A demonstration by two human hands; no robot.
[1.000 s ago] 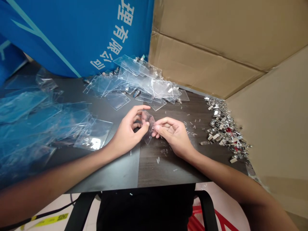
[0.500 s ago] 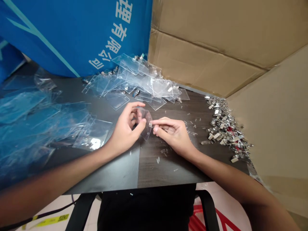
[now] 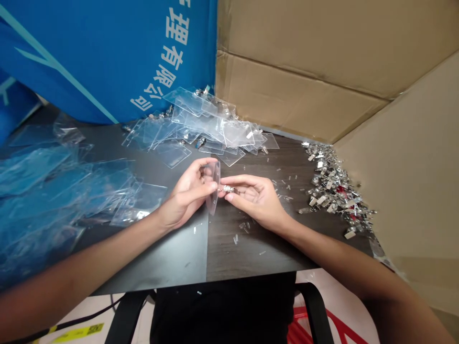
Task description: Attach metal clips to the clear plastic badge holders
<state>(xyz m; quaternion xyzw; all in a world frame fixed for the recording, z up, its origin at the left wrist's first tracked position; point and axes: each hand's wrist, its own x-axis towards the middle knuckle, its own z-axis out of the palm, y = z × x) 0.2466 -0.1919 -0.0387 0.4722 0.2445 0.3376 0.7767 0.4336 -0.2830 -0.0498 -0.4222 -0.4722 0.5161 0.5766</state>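
Note:
My left hand (image 3: 186,195) pinches a clear plastic badge sleeve (image 3: 213,191) and holds it on edge above the dark table (image 3: 179,253). Close to the sleeve's right side, my right hand (image 3: 256,197) pinches a small metal clip (image 3: 228,188) between thumb and forefinger. Both hands hover over the middle of the table.
A heap of clear badge sleeves (image 3: 211,126) lies at the back, and blue-tinted plastic bags (image 3: 53,186) cover the left. A pile of metal clips (image 3: 332,186) sits at the right by cardboard walls (image 3: 308,67). Small clear bits (image 3: 244,227) lie scattered near my right hand. A blue banner (image 3: 100,52) stands behind.
The sleeve has turned from lying flat toward me to standing on edge. The clip in my right hand has come up against the sleeve. The view shifted slightly.

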